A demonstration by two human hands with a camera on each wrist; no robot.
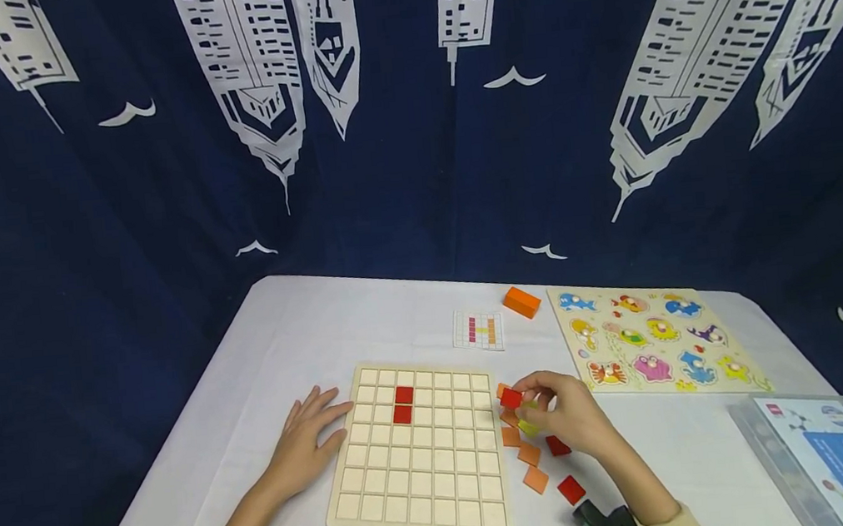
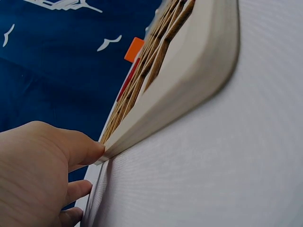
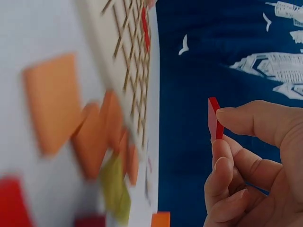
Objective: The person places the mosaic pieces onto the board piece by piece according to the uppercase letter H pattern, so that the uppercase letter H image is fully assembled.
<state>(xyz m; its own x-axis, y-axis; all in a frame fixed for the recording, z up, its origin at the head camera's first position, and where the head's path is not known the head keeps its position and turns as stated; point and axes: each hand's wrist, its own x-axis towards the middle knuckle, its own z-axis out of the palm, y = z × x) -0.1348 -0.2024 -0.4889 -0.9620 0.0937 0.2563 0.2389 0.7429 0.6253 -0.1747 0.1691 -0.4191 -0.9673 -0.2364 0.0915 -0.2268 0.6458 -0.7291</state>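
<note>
A square wooden grid board (image 1: 425, 480) lies on the white table, with two red tiles (image 1: 402, 414) set one below the other in a column near its top. My left hand (image 1: 305, 440) rests at the board's left edge, fingers spread and relaxed, its tips touching the rim. Between thumb and fingers my right hand (image 1: 566, 409) pinches a red square tile (image 3: 215, 118), raised just off the board's right side. Beneath and around that hand lie several orange tiles (image 1: 529, 454), a yellow-green tile (image 3: 115, 189) and loose red tiles (image 1: 571, 490).
Behind the board lies a small pattern card (image 1: 477, 330), with an orange block (image 1: 522, 303) beside it. At the back right is a sea-animal puzzle board (image 1: 654, 343). A clear plastic case (image 1: 743, 414) with a blue label sits at the right edge. A dark patterned curtain (image 1: 413, 172) hangs behind.
</note>
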